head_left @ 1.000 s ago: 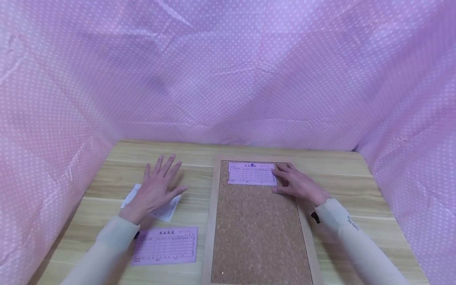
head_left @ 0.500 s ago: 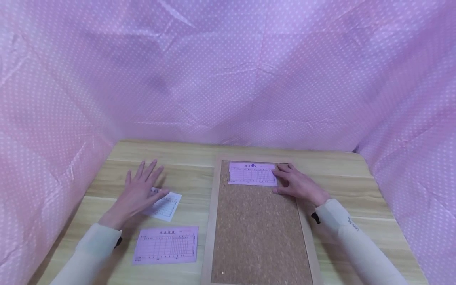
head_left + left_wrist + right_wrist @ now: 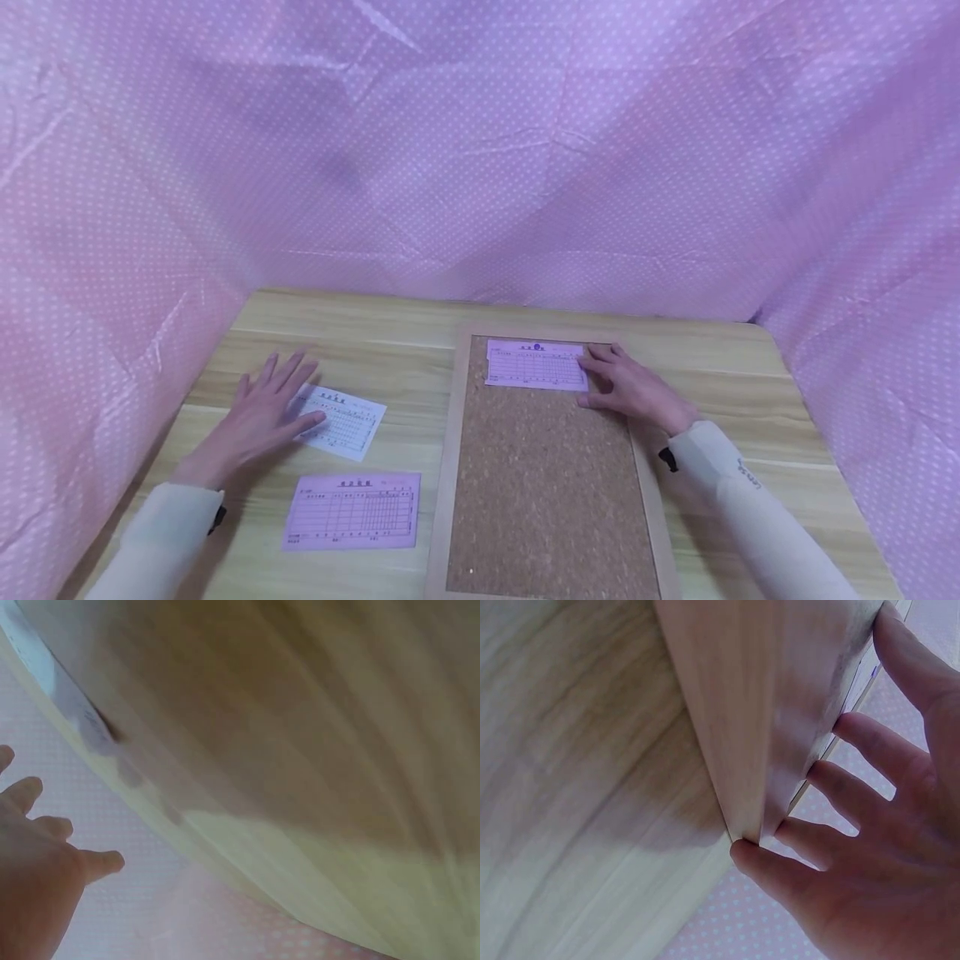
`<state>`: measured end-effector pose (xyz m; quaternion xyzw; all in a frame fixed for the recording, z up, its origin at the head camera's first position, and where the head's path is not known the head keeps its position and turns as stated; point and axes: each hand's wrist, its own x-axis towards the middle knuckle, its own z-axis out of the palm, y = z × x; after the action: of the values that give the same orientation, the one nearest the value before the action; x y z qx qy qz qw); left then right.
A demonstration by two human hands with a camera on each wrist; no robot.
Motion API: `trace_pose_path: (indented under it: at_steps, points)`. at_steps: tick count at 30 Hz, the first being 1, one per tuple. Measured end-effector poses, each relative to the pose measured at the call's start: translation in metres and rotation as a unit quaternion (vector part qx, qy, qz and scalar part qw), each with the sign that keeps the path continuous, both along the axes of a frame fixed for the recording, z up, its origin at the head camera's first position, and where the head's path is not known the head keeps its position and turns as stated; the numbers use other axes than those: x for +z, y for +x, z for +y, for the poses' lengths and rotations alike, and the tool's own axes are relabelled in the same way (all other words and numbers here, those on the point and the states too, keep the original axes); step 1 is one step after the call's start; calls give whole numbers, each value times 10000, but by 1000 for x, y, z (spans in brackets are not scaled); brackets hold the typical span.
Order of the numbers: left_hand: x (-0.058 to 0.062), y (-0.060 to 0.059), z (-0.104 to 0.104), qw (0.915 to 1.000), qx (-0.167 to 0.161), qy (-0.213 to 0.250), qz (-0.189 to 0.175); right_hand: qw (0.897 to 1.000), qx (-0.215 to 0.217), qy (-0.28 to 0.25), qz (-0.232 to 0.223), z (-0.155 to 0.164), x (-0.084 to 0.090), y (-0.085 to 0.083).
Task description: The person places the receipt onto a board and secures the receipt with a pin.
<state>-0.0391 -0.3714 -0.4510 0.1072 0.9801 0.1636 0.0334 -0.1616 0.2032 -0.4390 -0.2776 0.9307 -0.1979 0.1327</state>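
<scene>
My left hand [image 3: 258, 417] has its fingers spread above the left side of the table. Its thumb overlaps a small white printed form slip [image 3: 348, 425], and part of that slip is hidden behind the hand. In the left wrist view the hand [image 3: 37, 862] holds nothing. On the right, my right hand [image 3: 633, 392] rests on the upper right corner of a wood-framed cork board [image 3: 547, 492]. Its fingertips are at the right edge of a pink form slip [image 3: 525, 371], which has a purple pushpin [image 3: 537, 347] at its top. Extended fingers [image 3: 855, 787] touch the frame and board in the right wrist view.
A larger pink form slip [image 3: 348, 525] lies on the wooden table [image 3: 390, 333], left of the board and nearer than the white slip. Pink dotted cloth [image 3: 480, 167] hangs behind the table and along both sides.
My left hand has moved left and slightly back toward me, uncovering most of the white slip and the larger pink slip. The right hand stays at the board's corner.
</scene>
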Motion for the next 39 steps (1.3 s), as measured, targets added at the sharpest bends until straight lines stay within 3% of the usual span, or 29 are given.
trace_pose_path:
  at_steps: [8, 18, 26, 39]
  points:
    - [-2, 11, -17, 9992, 64, 250, -317, 9999, -20, 55, -142, -1, -2, 1]
    - [-7, 9, -22, 9984, 74, 224, -505, 9998, -90, 115, -147, -1, -1, 1]
    - [-8, 10, -23, 9989, -11, -26, -464, 9999, -85, 73, -103, 0, -1, 0]
    - [-2, 9, -18, 9993, -106, 328, -114, 9999, -109, 71, -15, 1, 0, 0]
